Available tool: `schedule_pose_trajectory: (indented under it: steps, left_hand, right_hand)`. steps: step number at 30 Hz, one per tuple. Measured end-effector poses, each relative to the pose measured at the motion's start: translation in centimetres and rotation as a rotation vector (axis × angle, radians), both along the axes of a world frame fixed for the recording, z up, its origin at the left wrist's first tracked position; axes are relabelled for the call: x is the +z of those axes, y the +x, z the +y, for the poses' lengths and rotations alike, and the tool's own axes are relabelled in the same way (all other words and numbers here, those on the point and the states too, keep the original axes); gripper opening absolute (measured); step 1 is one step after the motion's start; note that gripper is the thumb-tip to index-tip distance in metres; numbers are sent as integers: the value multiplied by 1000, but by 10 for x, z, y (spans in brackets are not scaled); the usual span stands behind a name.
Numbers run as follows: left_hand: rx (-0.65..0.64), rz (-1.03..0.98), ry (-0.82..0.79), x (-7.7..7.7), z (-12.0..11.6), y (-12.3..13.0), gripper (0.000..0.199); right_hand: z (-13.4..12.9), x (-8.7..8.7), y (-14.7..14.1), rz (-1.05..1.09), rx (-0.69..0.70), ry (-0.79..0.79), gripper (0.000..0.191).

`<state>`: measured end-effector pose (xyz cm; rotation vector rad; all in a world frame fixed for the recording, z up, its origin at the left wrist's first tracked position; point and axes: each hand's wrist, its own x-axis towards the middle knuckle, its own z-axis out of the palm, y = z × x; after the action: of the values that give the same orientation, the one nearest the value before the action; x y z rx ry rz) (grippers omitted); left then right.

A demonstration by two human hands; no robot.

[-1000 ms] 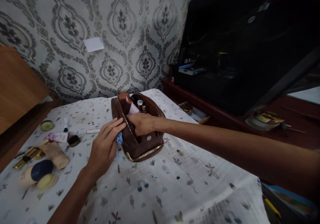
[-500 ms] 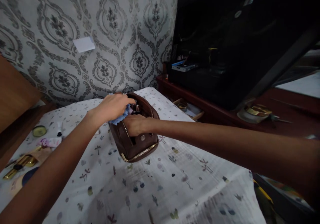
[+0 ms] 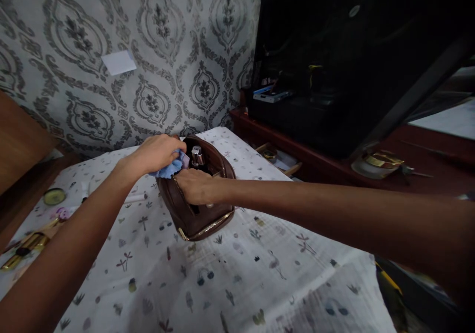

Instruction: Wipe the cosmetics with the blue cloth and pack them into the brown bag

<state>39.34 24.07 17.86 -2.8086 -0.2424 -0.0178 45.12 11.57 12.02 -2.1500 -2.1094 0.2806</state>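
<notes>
A brown zip-up bag (image 3: 213, 230) with gold zippers lies open on the patterned cloth. At its left rim, my left hand (image 3: 156, 154) is closed round a blue ruffled piece of fabric (image 3: 168, 168), which may be a scrunchie. My right hand (image 3: 196, 187) reaches into the bag's opening; its fingertips are hidden inside, so whether they grip anything does not show. Just beyond that hand, a silver-capped bottle (image 3: 198, 156) stands up inside the bag.
Left of the bag are a round greenish container (image 3: 54, 196), a white tube-like item (image 3: 135, 198) and gold cosmetics (image 3: 23, 252). A black screen (image 3: 334, 75) stands on the red-brown desk (image 3: 426, 169), whose drawer (image 3: 293, 167) is open. Patterned white cloth (image 3: 222, 293) covers the surface.
My left hand has shifted left with the blue fabric, uncovering the silver-capped bottle. My right hand stays in the bag, moved slightly left. The whole view has shifted a little.
</notes>
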Motion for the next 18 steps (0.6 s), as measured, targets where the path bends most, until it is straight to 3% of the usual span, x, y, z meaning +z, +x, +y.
schedule_pose_trajectory:
  steps: [3,7,11,18]
  left_hand:
    - [21,1,0,-1,-1,0,31]
    - [18,-18,-18,-3,1,-3,34]
    - [23,-8,-41,-5,3,-6,35]
    - [24,-43,-101,-7,2,-8,34]
  right_hand:
    - [4,-4,1,-3,40,-34,23]
    - [5,0,2,108,-17,-47,19]
    - [0,13,2,149,-41,-86,15]
    - [-8,40,-1,42,54,-295,28]
